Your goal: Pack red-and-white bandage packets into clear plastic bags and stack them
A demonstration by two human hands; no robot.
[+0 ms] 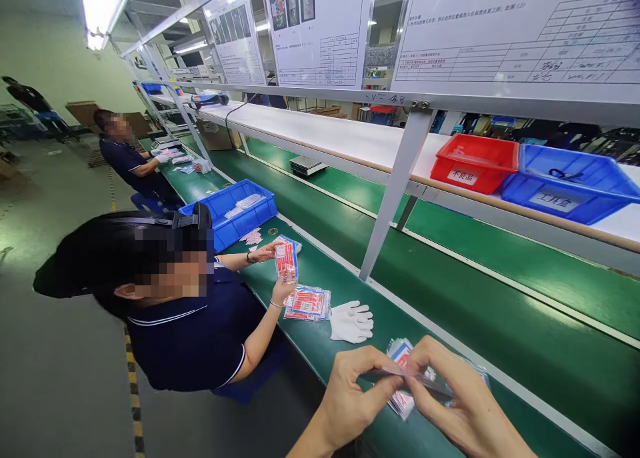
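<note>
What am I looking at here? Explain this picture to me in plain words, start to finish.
There is no machine: the one picture comes from a camera worn on a person's head, looking down at their own two bare hands. The left hand and right hand both pinch a flat packet, seen edge-on, over a pile of red-and-white packets on the green worktop. A pair of white gloves lies beside it. Farther along sits a co-worker, whose hands hold up a similar packet above another pile; behind them is a blue bin. The shelf above carries a red tray and a blue tray.
</note>
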